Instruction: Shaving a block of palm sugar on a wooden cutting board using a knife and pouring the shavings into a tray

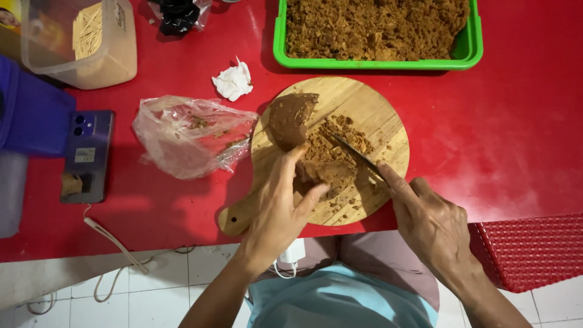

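Observation:
A round wooden cutting board [376, 115] with a short handle lies on the red table [510, 127]. On it sits a dark brown block [290, 118] and a heap of brown shaved crumbs [337, 152]. My left hand [280, 206] presses on the block's lower end, fingers curled over it. My right hand [428, 222] grips a knife [358, 155], index finger along its spine, blade resting in the crumbs.
A green tray [470, 48] heaped with brown shavings stands behind the board. Left of the board lie a crumpled clear plastic bag [188, 136], a white tissue [232, 82], a phone [88, 155] and a clear plastic tub [85, 42]. A red stool [534, 252] is at right.

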